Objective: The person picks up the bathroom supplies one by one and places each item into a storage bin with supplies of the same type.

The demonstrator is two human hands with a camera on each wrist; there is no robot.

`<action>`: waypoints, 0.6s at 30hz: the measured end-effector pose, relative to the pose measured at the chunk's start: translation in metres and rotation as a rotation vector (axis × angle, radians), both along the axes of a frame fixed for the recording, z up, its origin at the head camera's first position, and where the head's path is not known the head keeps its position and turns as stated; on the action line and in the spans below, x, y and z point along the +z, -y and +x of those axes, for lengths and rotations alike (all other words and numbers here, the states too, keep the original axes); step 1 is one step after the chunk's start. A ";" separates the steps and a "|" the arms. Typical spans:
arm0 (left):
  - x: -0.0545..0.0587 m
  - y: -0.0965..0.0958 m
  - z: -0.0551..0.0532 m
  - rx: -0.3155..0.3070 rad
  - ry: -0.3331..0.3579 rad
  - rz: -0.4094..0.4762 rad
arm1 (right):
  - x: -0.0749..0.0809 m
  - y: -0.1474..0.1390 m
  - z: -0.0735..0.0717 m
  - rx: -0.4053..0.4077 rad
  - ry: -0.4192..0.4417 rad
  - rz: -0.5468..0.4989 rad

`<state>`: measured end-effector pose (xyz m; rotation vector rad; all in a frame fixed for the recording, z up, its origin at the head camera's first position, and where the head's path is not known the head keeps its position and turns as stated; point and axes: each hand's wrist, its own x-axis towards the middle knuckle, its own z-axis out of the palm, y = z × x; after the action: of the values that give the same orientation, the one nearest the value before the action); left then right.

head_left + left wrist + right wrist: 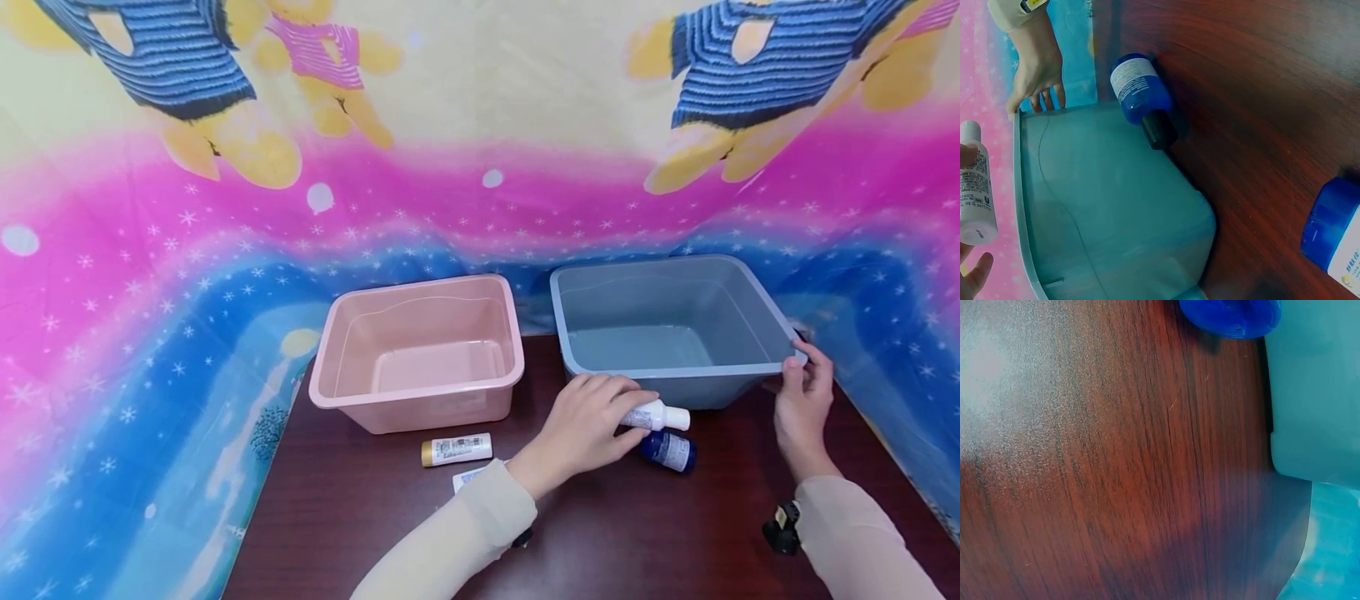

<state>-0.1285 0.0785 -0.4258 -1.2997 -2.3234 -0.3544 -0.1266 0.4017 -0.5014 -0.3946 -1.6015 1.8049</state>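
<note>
My left hand [588,429] holds a small white bottle [663,415] on its side, cap pointing right, just in front of the grey-blue plastic basin [678,369]. The bottle's printed back label shows in the left wrist view. Below it lies a dark blue bottle [671,452] with a pale label, its black cap [1160,130] visible in the left wrist view close to the basin's wall. At the basin's near right corner, my right hand [806,408] grips the rim, thumb on the near side and fingers round the corner.
A pink basin [416,400] stands at left. Before it lie a white tube with a gold cap [456,450] and a pale item [467,477] partly behind my left sleeve. A blue-and-white container [1335,231] shows in the left wrist view. Printed cloth [480,200] hangs behind the table.
</note>
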 end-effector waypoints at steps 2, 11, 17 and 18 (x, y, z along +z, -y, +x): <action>0.001 -0.001 -0.001 0.005 0.025 0.005 | 0.000 0.001 0.000 0.003 -0.011 -0.003; -0.001 -0.002 -0.012 0.019 0.096 0.084 | -0.002 0.000 -0.002 -0.006 -0.019 0.008; -0.009 0.000 -0.019 -0.002 0.133 0.179 | -0.003 -0.001 -0.003 -0.023 0.003 0.049; -0.010 0.000 -0.020 -0.008 0.142 0.200 | -0.003 -0.001 -0.003 -0.022 0.000 0.045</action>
<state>-0.1486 0.0785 -0.4358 -1.2215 -2.3275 -0.6838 -0.1299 0.4023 -0.5046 -0.3898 -1.6289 1.7496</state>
